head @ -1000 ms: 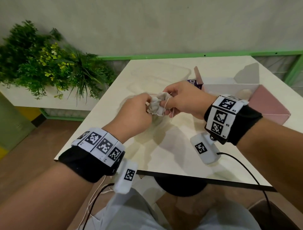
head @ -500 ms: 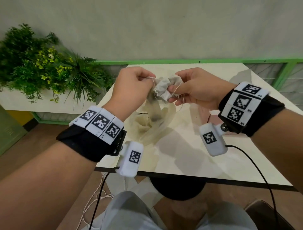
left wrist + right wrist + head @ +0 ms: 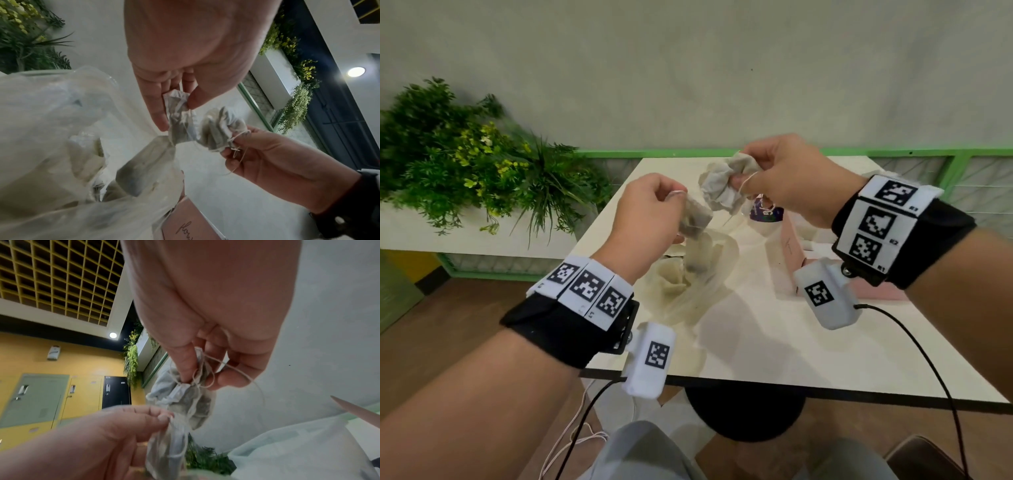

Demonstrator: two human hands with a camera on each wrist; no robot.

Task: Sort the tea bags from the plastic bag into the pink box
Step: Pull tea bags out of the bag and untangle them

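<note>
Tea bags are soft crumpled off-white paper pouches with dark leaf showing through, thin white strings tangled around them. Plastic bag is thin, clear, wrinkled film, slumped on the pale glossy surface, more pouches visible inside it. Pink box is matte card with handwritten script on its side, sitting on the surface right of the plastic bag, partly hidden by the right wrist. Both forearms raised above the surface, wrists wearing black bands with square-coded white tags. Left hand is knuckles-up, fingers curled, thumb and fingers pinching the top edge of a single tea bag that hangs down over the plastic bag. Right hand sits higher and further back, fingers curled around a bunched clump of tea bags, string looped over its fingertips. The clump and the single tea bag are near each other, joined by a strand of string in the left wrist view. Leafy green plants in a white planter stand left of the surface.
</note>
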